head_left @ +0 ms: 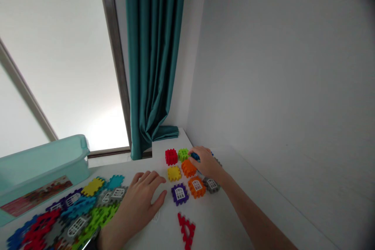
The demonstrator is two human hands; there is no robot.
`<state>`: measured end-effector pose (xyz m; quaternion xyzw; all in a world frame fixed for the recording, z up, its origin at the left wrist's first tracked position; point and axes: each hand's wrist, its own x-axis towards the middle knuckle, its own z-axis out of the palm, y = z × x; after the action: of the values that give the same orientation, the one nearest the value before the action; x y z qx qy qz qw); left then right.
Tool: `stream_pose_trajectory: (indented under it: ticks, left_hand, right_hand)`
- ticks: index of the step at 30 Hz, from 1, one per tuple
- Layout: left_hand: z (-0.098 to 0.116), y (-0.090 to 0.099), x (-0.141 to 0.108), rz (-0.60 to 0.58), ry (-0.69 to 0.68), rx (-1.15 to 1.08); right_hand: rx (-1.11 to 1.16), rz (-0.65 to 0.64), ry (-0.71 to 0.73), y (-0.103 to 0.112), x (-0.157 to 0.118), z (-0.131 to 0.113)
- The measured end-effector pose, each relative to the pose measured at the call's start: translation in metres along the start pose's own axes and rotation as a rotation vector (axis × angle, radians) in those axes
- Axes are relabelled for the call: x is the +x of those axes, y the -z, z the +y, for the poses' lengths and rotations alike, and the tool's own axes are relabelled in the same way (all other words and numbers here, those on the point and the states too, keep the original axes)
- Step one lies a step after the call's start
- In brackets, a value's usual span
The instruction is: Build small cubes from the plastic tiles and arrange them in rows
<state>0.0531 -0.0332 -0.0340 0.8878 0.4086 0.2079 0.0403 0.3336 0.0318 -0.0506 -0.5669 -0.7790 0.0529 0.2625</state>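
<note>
From where I stand, the purple window block [179,194] sits in a tight cluster, with an orange window block [196,186] just beside it on the right and a yellow block [174,173] just above. A narrow strip of white tabletop [168,222] runs left of it toward the open left hand [137,207]. Below it, a red piece [186,230] lies in the way. Farther right, the right hand [206,162], closed over a blue piece [194,156], blocks the passage beside the white wall [278,105].
</note>
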Motion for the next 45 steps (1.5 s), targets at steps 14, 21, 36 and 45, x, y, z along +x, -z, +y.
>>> stream_pose_trajectory:
  ticks: [14, 21, 36, 45]
  left_hand:
    - [-0.028, 0.048, -0.027, 0.112, 0.072, 0.049]
    - [-0.051, 0.061, -0.078, 0.107, 0.134, 0.126]
    - [-0.076, 0.050, -0.154, 0.135, 0.226, 0.077]
    - [-0.082, 0.053, -0.159, 0.162, 0.261, 0.088]
  right_hand:
    - [0.103, -0.093, 0.206, -0.031, -0.022, -0.104]
    - [0.094, -0.199, 0.253, -0.045, -0.030, -0.146]
    - [0.166, -0.329, 0.292, -0.088, -0.071, -0.194]
    - [0.070, -0.249, 0.324, -0.109, -0.046, -0.218]
